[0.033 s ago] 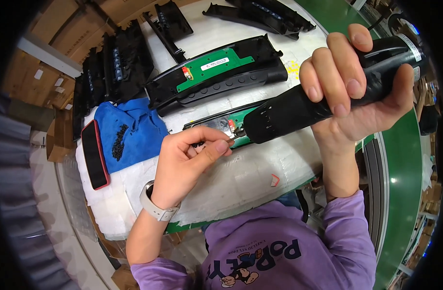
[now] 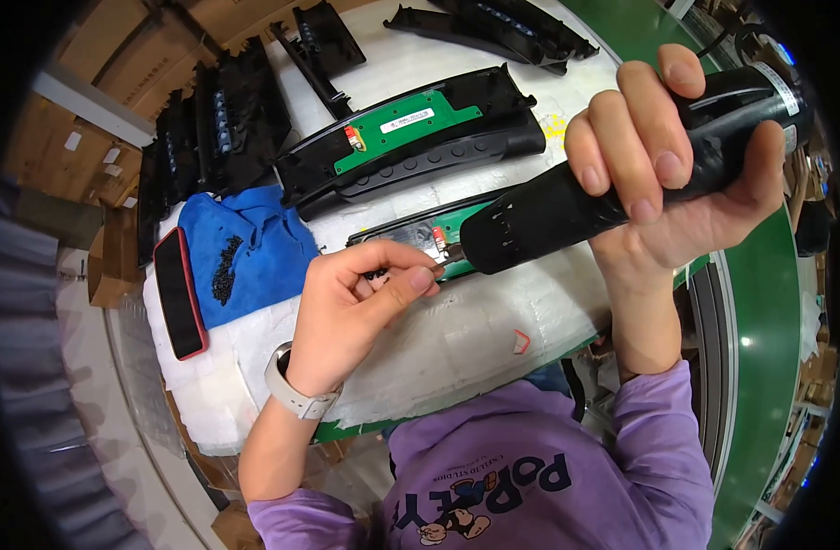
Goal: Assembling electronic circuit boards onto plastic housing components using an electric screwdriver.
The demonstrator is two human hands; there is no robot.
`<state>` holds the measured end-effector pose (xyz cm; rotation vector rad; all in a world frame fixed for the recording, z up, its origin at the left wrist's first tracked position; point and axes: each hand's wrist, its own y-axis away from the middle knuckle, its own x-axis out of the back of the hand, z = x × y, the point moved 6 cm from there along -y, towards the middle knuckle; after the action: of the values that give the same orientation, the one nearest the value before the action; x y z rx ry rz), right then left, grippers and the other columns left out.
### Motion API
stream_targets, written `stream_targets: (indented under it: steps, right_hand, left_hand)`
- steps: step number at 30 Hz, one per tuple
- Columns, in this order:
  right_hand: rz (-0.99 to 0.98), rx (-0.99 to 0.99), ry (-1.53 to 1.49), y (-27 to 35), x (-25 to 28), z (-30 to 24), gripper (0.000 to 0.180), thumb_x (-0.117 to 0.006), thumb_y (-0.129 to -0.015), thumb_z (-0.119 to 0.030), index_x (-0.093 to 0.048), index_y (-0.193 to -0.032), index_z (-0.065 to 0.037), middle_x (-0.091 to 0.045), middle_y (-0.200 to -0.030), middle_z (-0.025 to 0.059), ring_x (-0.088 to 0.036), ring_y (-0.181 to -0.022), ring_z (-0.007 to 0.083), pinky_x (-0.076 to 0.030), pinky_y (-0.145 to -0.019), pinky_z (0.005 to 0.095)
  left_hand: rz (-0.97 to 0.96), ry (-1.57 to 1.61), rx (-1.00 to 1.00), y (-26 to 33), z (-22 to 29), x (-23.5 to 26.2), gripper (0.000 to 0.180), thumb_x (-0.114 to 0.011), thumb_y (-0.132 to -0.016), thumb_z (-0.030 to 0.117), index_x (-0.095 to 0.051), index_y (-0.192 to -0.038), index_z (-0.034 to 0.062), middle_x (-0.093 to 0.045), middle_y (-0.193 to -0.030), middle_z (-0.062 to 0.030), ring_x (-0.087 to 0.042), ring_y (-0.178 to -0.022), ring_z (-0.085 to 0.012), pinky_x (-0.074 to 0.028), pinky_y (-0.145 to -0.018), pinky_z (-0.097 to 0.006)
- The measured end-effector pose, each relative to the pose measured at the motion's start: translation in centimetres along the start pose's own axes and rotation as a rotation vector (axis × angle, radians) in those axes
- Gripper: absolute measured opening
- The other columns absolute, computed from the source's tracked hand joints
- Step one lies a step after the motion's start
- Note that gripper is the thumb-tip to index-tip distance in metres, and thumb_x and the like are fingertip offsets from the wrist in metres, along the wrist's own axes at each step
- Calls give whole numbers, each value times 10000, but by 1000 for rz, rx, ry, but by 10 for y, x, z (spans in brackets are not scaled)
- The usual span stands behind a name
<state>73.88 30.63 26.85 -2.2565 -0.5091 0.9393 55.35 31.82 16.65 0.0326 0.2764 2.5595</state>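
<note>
My right hand (image 2: 658,165) is wrapped round a black electric screwdriver (image 2: 557,215), which lies tilted with its nose toward my left hand. The thin metal screwdriver bit (image 2: 450,260) reaches the pinched thumb and forefinger of my left hand (image 2: 356,293). Small black screws (image 2: 378,276) show among that hand's curled fingers; what sits right at the bit's tip is too small to make out. Behind the hands lies a black housing with a green circuit board (image 2: 453,223), partly hidden by the screwdriver. Farther back is a larger black housing (image 2: 420,156) with another green board (image 2: 378,147).
A blue cloth (image 2: 269,247) with a pile of black screws (image 2: 225,270) lies left, beside a red-edged phone (image 2: 179,293). More black housings (image 2: 223,119) stand at the far left and back (image 2: 502,32). A small red-edged piece (image 2: 521,342) lies on the white table covering (image 2: 438,353).
</note>
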Motion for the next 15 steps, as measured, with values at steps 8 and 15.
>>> stream_targets:
  steps: [8, 15]
  right_hand:
    - [12, -77, -124, -2, -5, 5, 464, -508, -841, -431, -452, -1051, -21, -473, -687, 10, -459, -504, 115, -399, -619, 307]
    - [33, -119, -120, -2, 6, 2, 468, -497, -850, -443, -432, -1045, -23, -466, -687, 8, -458, -499, 107, -396, -597, 293]
  left_hand:
    - [-29, -24, 3, 1, -2, 1, 115, -666, -788, 21, -643, -885, -35, -615, -734, -6, -473, -607, 4, -344, -514, -131]
    - [25, 109, -4, 1, 2, -2, 134, -648, -805, 44, -634, -920, -24, -621, -765, -26, -486, -608, -20, -364, -511, -145]
